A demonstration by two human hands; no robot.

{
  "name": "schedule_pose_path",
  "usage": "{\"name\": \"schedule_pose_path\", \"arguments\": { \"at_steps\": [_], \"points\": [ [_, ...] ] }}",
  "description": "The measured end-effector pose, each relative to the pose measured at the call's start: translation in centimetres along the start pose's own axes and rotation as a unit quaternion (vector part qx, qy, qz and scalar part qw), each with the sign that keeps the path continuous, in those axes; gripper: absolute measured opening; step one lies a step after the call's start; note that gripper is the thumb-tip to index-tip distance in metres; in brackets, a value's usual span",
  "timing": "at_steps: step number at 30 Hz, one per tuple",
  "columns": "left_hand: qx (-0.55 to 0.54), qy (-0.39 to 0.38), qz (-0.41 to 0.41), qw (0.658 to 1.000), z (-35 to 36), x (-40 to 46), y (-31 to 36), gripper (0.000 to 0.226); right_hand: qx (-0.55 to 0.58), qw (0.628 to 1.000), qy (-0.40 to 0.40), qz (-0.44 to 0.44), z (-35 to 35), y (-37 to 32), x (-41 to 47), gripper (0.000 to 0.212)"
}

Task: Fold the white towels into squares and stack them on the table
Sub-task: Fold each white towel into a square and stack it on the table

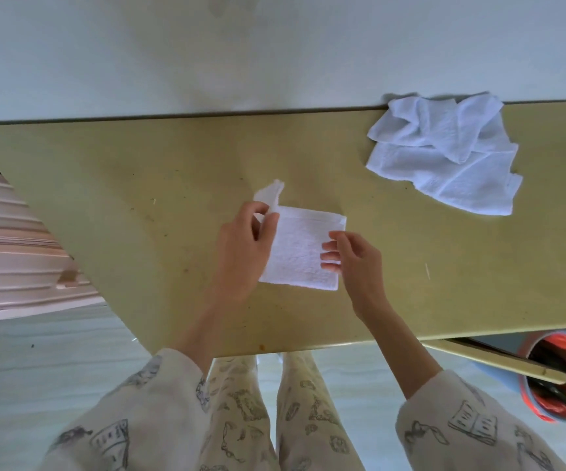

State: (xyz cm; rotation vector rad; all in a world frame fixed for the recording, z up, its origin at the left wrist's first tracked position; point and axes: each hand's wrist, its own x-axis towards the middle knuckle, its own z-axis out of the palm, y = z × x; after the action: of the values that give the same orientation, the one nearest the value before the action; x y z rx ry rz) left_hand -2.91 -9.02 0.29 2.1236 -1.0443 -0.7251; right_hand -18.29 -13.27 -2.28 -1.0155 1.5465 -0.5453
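A yellow-green table (139, 185) filled the middle of the head view, its far edge against a pale wall (207, 56). At far right on the table lay a loose heap of unfolded white towels (441, 158), rumpled and overlapping, well apart from the work. Near the table's centre lay the folded towel (303, 253), already close to a square, with one corner flap (269, 193) standing up at its far-left corner. The left hand (241, 246) pinched that flap between thumb and curled fingers, its palm over the towel's left edge. The right hand (349, 258) rested on the towel's right edge with fingers nearly straight, touching the cloth and gripping nothing. A red-lined bin (560, 375) stood below the table's near-right corner, and pink ribbed plastic (13, 253) showed at left. The step in hand appeared to be the squaring of this towel; the next move would call for laying the raised flap flat and flush with the edges, then starting a stack, since no stack was visible
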Motion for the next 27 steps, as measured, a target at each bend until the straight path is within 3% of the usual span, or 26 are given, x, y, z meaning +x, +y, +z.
{"name": "schedule_pose_path", "arguments": {
  "at_steps": [5,10,15,19,21,25,27],
  "points": [
    [0.104,-0.097,0.027,0.989,5.1,-0.7,0.7,0.024,-0.011,0.998,-0.025,0.048,-1.4,0.8,1.2,0.019],
    [0.138,-0.122,0.028,0.983,7.5,-1.3,1.1,0.026,-0.008,0.997,-0.050,0.066,-1.6,1.1,2.2,0.020],
    [0.130,-0.149,0.041,0.979,8.8,-1.7,1.1,0.029,0.003,0.995,-0.067,0.074,-1.9,1.2,2.4,0.025],
    [0.053,-0.170,0.067,0.982,8.6,-2.5,0.8,0.029,-0.037,0.996,-0.059,0.064,-1.8,1.5,2.7,0.026],
    [0.055,-0.136,0.098,0.984,7.8,-2.9,0.2,0.025,-0.049,0.996,-0.052,0.059,-1.7,1.4,2.8,0.019],
    [0.176,-0.001,0.198,0.964,6.4,-2.5,-2.4,0.033,-0.064,0.995,-0.041,0.058,-1.6,1.3,2.9,0.012],
    [0.219,-0.016,0.216,0.951,5.8,-2.1,-3.5,0.035,-0.072,0.995,-0.042,0.058,-1.7,1.3,3.0,0.011]
  ]
}}
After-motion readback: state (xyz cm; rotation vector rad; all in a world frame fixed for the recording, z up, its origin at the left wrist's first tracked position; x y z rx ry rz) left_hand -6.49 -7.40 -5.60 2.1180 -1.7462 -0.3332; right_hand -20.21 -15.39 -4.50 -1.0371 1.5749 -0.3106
